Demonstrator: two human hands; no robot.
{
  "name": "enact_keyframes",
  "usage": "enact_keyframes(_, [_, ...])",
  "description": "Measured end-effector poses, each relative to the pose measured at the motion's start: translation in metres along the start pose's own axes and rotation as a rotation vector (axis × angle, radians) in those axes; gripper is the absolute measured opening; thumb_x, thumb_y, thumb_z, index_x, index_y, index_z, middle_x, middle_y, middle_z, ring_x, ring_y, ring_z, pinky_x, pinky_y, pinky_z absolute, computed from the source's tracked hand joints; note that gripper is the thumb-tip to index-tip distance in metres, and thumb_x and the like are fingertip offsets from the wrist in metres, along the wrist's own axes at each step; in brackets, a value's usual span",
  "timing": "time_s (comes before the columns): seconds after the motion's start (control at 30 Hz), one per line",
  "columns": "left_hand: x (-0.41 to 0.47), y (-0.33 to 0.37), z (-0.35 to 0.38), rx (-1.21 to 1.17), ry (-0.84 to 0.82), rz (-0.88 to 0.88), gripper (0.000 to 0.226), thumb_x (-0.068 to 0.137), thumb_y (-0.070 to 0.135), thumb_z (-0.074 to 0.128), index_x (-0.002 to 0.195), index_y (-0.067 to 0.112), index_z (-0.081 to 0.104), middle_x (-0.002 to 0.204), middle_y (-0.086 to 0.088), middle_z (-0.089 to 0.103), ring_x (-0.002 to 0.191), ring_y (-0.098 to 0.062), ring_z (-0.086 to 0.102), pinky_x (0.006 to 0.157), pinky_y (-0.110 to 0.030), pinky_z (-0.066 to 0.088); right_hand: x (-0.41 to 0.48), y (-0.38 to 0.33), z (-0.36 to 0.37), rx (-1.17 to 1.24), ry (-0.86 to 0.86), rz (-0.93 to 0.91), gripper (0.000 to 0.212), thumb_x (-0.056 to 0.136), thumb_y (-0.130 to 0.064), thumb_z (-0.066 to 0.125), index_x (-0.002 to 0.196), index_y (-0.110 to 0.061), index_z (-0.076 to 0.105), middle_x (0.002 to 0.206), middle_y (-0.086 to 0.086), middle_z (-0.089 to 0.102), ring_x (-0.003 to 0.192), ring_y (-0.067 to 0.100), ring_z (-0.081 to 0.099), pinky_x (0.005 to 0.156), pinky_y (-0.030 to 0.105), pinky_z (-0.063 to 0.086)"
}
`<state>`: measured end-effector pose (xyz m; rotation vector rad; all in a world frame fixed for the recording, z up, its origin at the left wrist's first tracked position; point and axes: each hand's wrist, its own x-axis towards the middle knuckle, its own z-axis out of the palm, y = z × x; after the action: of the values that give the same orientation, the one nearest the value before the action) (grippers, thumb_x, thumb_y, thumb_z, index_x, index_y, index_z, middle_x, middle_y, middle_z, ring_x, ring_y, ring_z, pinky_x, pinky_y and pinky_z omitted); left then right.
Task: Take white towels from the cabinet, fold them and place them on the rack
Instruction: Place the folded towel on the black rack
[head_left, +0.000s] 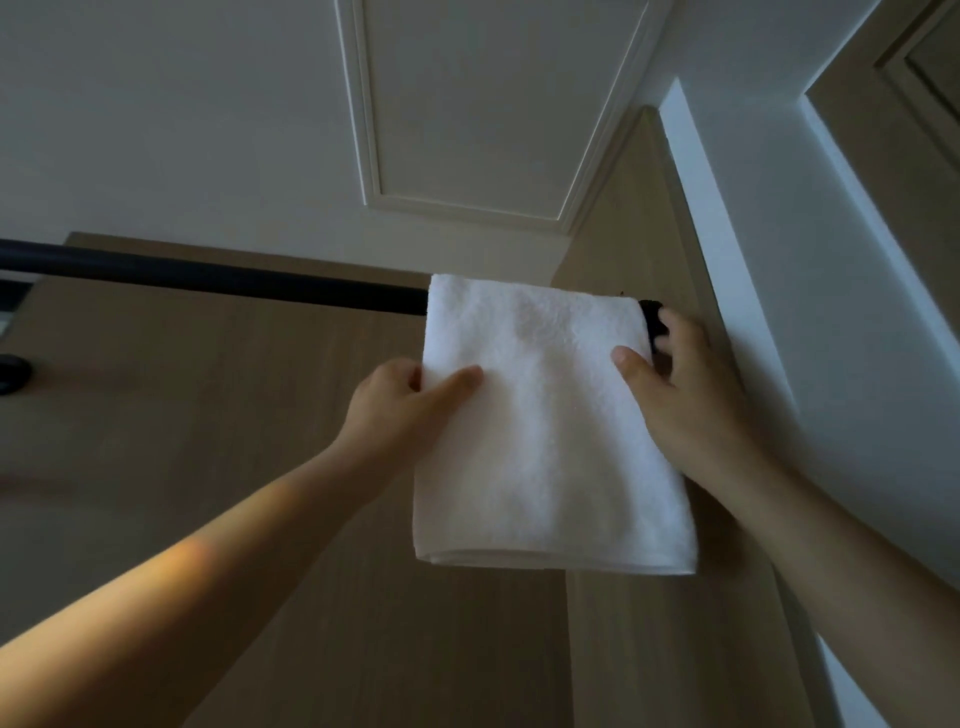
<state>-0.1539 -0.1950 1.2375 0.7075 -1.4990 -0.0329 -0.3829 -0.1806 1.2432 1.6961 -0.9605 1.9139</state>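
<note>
White towel (550, 415), folded, draped over black rack bar (208, 278) at right end, touching end bracket (652, 317). Long axis vertical, fold at bottom. Left hand (400, 410) pinching left edge, thumb on front; right hand (685, 395) pinching right edge beside bracket. Straight ahead between hands, both equally near. Bare bar lying leftward: likely way for any shift.

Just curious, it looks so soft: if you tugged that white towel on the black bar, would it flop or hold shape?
Probably floppy: the towel drapes over the bar and hangs folded. Likely light: the left hand and right hand merely pinch its edges. It may slide along the smooth bar.
</note>
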Motion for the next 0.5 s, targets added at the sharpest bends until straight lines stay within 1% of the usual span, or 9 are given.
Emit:
enact_keyframes(0.03, [-0.002, 0.0, 0.0, -0.029, -0.033, -0.019, 0.042, 0.083, 0.05, 0.066, 0.096, 0.01, 0.069, 0.091, -0.002, 0.073, 0.08, -0.018, 0.072, 0.074, -0.039, 0.061, -0.003, 0.002, -0.001, 0.004, -0.056, 0.094, 0.061, 0.097, -0.044, 0.049, 0.149, -0.018, 0.031, 0.147, 0.003, 0.044, 0.128, 0.023, 0.048, 0.099, 0.033, 0.038])
enact_keyframes(0.1, [-0.004, 0.0, 0.001, -0.056, -0.044, -0.032, 0.037, 0.084, 0.044, 0.069, 0.098, 0.01, 0.068, 0.093, -0.003, 0.073, 0.083, -0.02, 0.072, 0.078, -0.043, 0.06, -0.005, 0.007, -0.001, -0.001, -0.169, 0.228, 0.047, 0.099, -0.045, 0.046, 0.133, -0.013, 0.046, 0.128, 0.006, 0.057, 0.103, 0.022, 0.058, 0.085, 0.036, 0.047])
enact_keyframes(0.13, [-0.004, 0.002, 0.001, -0.052, -0.017, -0.021, 0.034, 0.084, 0.041, 0.07, 0.098, 0.01, 0.068, 0.093, -0.004, 0.073, 0.083, -0.021, 0.071, 0.078, -0.043, 0.06, -0.005, 0.008, 0.0, 0.035, -0.188, 0.264, 0.039, 0.1, -0.043, 0.045, 0.121, -0.011, 0.053, 0.116, 0.007, 0.061, 0.093, 0.021, 0.06, 0.081, 0.037, 0.05])
enact_keyframes(0.2, [-0.002, 0.005, 0.001, -0.034, 0.048, 0.016, 0.033, 0.083, 0.038, 0.072, 0.099, 0.01, 0.066, 0.093, -0.004, 0.072, 0.083, -0.02, 0.069, 0.076, -0.042, 0.06, -0.006, 0.009, 0.003, 0.133, -0.159, 0.28, 0.029, 0.102, -0.036, 0.044, 0.104, -0.011, 0.059, 0.099, 0.006, 0.064, 0.085, 0.021, 0.061, 0.075, 0.037, 0.052])
enact_keyframes(0.23, [-0.001, 0.007, 0.001, -0.026, 0.068, 0.038, 0.034, 0.083, 0.038, 0.072, 0.099, 0.01, 0.066, 0.094, -0.004, 0.071, 0.083, -0.02, 0.069, 0.075, -0.041, 0.059, -0.005, 0.009, 0.005, 0.146, -0.113, 0.255, 0.027, 0.103, -0.033, 0.043, 0.095, -0.013, 0.059, 0.09, 0.004, 0.062, 0.078, 0.019, 0.06, 0.066, 0.032, 0.049])
enact_keyframes(0.3, [0.002, 0.009, 0.003, -0.009, 0.101, 0.085, 0.034, 0.082, 0.039, 0.072, 0.098, 0.009, 0.064, 0.093, -0.003, 0.07, 0.082, -0.02, 0.067, 0.073, -0.039, 0.059, -0.002, 0.009, 0.007, 0.075, 0.001, 0.175, 0.029, 0.103, -0.029, 0.041, 0.078, -0.018, 0.05, 0.072, -0.003, 0.052, 0.061, 0.012, 0.049, 0.051, 0.025, 0.033])
enact_keyframes(0.37, [0.009, 0.012, 0.004, 0.013, 0.159, 0.141, 0.035, 0.083, 0.039, 0.072, 0.096, 0.008, 0.063, 0.09, -0.002, 0.067, 0.08, -0.018, 0.065, 0.066, -0.032, 0.056, 0.005, 0.003, 0.009, 0.017, 0.092, 0.122, 0.028, 0.103, -0.027, 0.04, 0.079, -0.016, 0.047, 0.069, -0.005, 0.046, 0.057, 0.009, 0.043, 0.048, 0.021, 0.025])
enact_keyframes(0.43, [0.022, 0.018, 0.005, 0.056, 0.22, 0.196, 0.036, 0.083, 0.038, 0.071, 0.094, 0.006, 0.06, 0.085, 0.0, 0.063, 0.075, -0.013, 0.06, 0.058, -0.026, 0.048, 0.02, -0.003, 0.012, -0.019, 0.152, 0.089, 0.024, 0.103, -0.025, 0.041, 0.085, -0.012, 0.049, 0.073, -0.004, 0.049, 0.06, 0.01, 0.044, 0.045, 0.02, 0.022])
enact_keyframes(0.5, [0.038, 0.026, 0.005, 0.109, 0.262, 0.219, 0.034, 0.084, 0.038, 0.071, 0.089, 0.007, 0.057, 0.078, 0.004, 0.055, 0.068, -0.007, 0.052, 0.052, -0.021, 0.036, 0.038, -0.009, 0.017, -0.023, 0.172, 0.092, 0.022, 0.102, -0.023, 0.043, 0.085, -0.009, 0.048, 0.08, 0.003, 0.052, 0.07, 0.019, 0.047, 0.054, 0.025, 0.025])
